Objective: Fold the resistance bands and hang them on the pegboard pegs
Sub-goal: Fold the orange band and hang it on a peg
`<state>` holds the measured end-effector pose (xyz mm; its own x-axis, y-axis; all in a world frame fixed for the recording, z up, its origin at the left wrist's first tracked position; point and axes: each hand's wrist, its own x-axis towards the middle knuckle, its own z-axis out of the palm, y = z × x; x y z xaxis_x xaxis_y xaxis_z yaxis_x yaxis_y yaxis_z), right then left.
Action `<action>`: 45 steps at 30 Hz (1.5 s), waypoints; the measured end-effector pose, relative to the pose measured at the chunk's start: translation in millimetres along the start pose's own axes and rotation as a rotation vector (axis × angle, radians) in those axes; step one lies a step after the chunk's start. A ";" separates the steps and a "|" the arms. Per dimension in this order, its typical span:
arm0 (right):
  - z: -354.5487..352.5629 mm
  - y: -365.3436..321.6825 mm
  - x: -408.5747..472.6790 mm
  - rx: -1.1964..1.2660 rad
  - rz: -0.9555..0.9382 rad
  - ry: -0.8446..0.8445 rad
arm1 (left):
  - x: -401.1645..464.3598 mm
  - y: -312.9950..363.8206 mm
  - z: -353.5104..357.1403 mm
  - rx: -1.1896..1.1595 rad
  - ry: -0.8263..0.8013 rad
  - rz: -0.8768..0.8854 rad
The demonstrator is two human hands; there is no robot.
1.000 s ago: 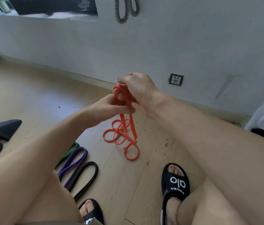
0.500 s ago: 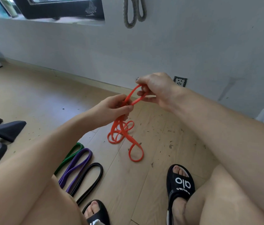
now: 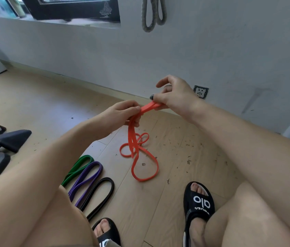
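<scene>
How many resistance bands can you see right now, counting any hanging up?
5: orange band held in both hands, green band, purple band and black band lying on the floor, grey band hanging on the wall. Others may be hidden.

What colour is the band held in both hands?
Orange band; head view shows it best.

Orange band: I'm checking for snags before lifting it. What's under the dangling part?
Under the orange band, its lower loops lie on bare wood floor with small dark debris. Both the left hand and right hand cover its top.
</scene>
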<state>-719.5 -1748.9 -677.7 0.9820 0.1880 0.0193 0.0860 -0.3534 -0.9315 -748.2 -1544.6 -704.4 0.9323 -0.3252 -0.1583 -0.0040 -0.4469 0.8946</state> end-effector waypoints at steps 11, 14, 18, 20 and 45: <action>6.5 -9.8 -0.8 -0.394 -0.171 -0.024 | 2.0 5.5 5.4 0.118 0.022 0.021; 15.2 -19.6 -4.7 -0.472 -0.247 -0.082 | 1.7 8.3 10.1 0.100 0.001 0.021; 23.2 -12.7 -7.2 -0.506 -0.126 -0.266 | -1.9 14.3 15.5 0.008 -0.009 0.057; 25.2 -9.9 -6.4 -0.531 -0.093 -0.300 | -3.3 15.9 17.0 -0.023 -0.019 0.061; -41.6 12.0 5.1 -0.517 0.115 0.125 | -6.7 4.3 0.8 0.167 -0.113 -0.061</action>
<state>-706.4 -1790.3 -673.7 0.9998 0.0222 0.0004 0.0175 -0.7759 -0.6307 -754.8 -1545.1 -699.9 0.8862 -0.3805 -0.2643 -0.0173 -0.5972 0.8019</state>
